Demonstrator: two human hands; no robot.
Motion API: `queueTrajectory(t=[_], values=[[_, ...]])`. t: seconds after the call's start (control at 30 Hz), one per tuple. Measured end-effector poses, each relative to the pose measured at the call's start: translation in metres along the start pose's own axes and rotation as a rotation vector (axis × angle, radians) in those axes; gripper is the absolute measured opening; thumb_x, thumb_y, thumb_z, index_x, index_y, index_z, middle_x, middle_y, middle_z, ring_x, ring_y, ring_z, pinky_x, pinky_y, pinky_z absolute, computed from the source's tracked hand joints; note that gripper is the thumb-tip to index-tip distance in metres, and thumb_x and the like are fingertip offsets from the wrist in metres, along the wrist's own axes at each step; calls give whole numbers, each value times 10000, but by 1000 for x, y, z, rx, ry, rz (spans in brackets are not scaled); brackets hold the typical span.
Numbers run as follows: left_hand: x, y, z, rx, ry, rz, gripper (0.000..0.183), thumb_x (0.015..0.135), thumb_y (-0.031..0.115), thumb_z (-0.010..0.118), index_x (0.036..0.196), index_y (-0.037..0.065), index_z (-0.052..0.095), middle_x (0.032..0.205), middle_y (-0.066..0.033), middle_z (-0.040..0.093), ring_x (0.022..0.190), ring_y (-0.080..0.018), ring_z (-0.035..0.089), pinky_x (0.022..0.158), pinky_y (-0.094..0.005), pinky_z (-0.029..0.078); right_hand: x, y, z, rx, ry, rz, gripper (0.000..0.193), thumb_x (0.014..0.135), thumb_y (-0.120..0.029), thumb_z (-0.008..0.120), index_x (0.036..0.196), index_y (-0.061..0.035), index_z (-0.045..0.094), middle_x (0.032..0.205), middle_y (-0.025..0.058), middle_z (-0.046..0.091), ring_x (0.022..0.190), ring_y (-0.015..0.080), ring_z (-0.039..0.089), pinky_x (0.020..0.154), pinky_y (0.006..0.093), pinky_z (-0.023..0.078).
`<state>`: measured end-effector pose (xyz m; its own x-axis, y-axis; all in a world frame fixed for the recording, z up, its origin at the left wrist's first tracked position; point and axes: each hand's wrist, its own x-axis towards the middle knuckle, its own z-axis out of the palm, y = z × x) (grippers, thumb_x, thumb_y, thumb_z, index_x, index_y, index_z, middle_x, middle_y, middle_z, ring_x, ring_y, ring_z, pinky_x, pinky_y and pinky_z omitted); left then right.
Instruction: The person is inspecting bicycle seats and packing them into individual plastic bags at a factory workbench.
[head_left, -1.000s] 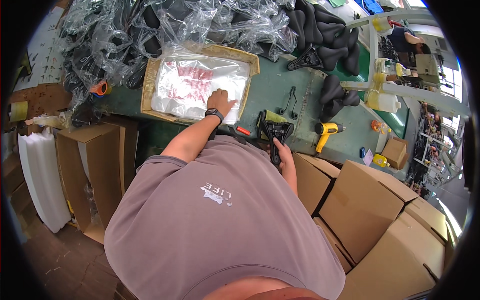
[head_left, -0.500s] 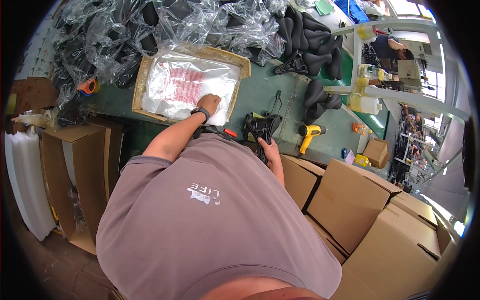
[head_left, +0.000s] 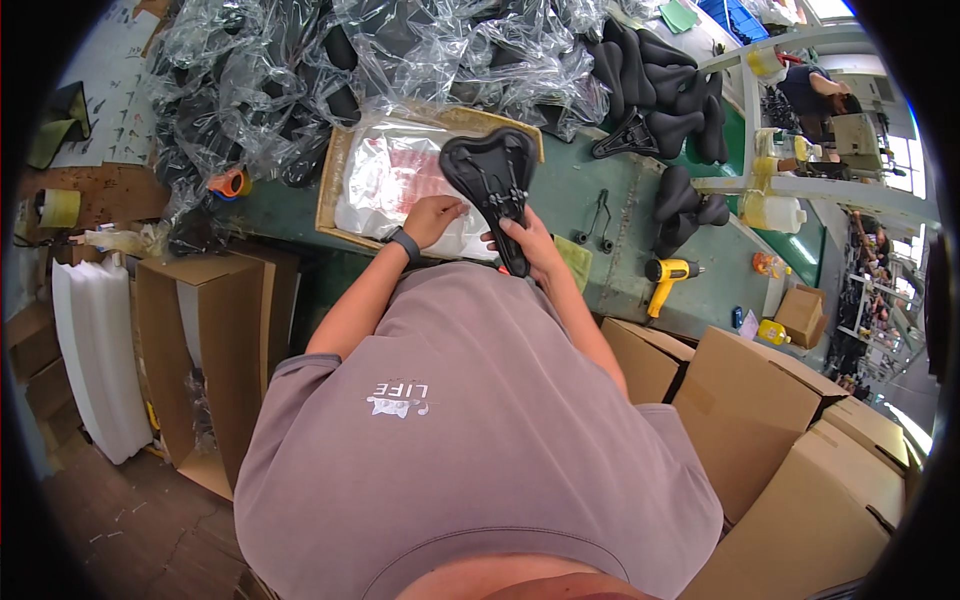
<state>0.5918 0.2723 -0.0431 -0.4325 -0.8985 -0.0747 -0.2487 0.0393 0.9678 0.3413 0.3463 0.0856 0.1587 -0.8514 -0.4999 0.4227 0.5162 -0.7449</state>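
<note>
The right hand's (head_left: 532, 243) fingers close around the narrow end of a black saddle (head_left: 487, 182), its underside facing up, held over the right part of a shallow carton (head_left: 333, 178). The left hand's (head_left: 428, 224) fingers curl above clear plastic bags (head_left: 378, 185) in that carton; whether they pinch film, I cannot tell. Rightward on the green tabletop (head_left: 570, 180) lies a yellow heat gun (head_left: 671, 271); beyond, more black saddles (head_left: 668, 85) are heaped.

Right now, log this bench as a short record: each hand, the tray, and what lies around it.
Left hand: over clear plastic bags, fingers curled; grip on one unclear
Right hand: holding a black saddle near its narrow end, underside toward the camera
Tray: shallow cardboard, holding the bags
Beyond tray: clear plastic wrap over black items
Right of tray: unwrapped black saddles, yellow pistol-shaped tool
</note>
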Motion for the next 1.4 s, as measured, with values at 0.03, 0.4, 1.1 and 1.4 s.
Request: queueTrajectory(t=[0.03, 0.4, 1.1, 1.4], values=[[-3, 10, -5, 62, -39, -9, 281, 1018, 255, 832, 1069, -21, 843, 988, -122, 854, 892, -173, 799, 829, -363, 616, 8, -10, 8, -11, -62, 40, 443, 1092, -155, 742, 1460, -19, 535, 1257, 150, 744, 955, 254, 802, 847, 395, 698], [-71, 42, -67, -1376, 211, -269, 177, 1127, 227, 743, 1201, 69, 775, 1174, -43, 815, 1019, -151, 761, 938, -320, 631, 46, 20, 12, 421, -124, 189, 392, 1096, -268, 789, 1368, -69, 589, 1069, 117, 728, 888, 260, 776, 762, 402, 693], [-76, 225, -73, -496, -385, -131, 211, 1076, 209, 747, 971, 28, 779, 853, 22, 646, 826, -88, 579, 749, -288, 466, -22, -28, 21, 43, 224, -107, 925, 972, -156, 885, 1723, -73, 352, 1296, 107, 755, 1067, 251, 759, 994, 385, 615], [73, 256, -27, -366, -59, -251, 631, 946, 114, 847, 1510, -7, 591, 1348, -136, 727, 1189, -234, 708, 1041, -448, 591, -44, -50, 58, -773, 466, -877, 492, 981, -233, 877, 1353, 37, 702, 1295, 251, 756, 1222, 425, 727, 1069, 462, 559]])
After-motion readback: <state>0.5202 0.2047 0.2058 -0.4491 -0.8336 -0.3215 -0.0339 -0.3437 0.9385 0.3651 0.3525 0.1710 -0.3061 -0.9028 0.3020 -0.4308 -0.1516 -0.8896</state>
